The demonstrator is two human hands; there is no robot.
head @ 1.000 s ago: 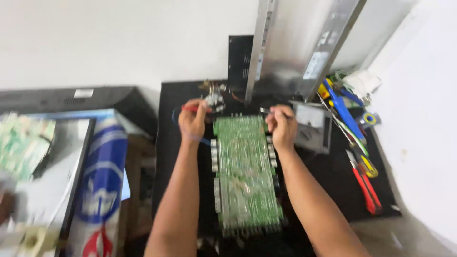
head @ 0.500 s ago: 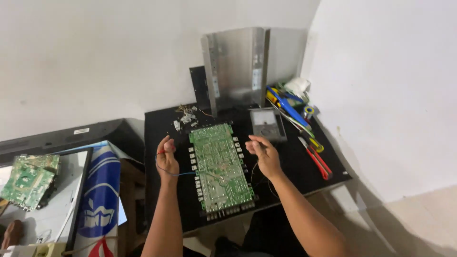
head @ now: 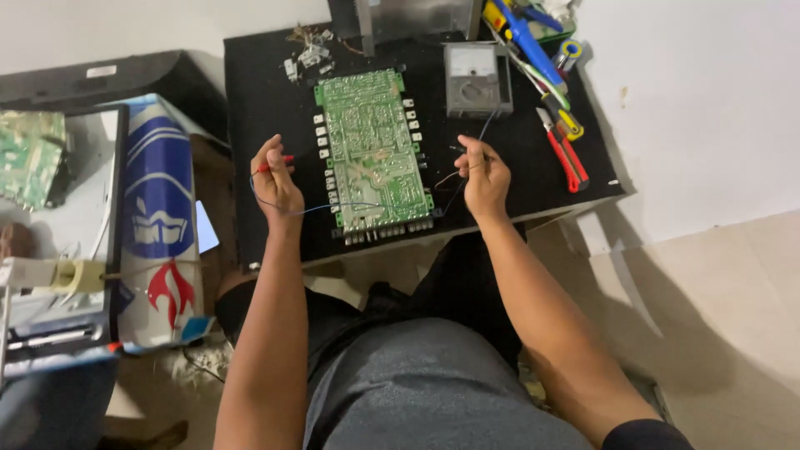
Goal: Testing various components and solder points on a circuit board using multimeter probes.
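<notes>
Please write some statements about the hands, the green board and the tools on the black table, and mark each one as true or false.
1. The left hand holds a red probe. True.
2. The green circuit board lies between the two hands. True.
3. The right hand rests on the grey meter. False: it is apart from the meter, holding a thin dark lead.
4. The red-handled pliers lie left of the board. False: they lie on its right, on the black table.
</notes>
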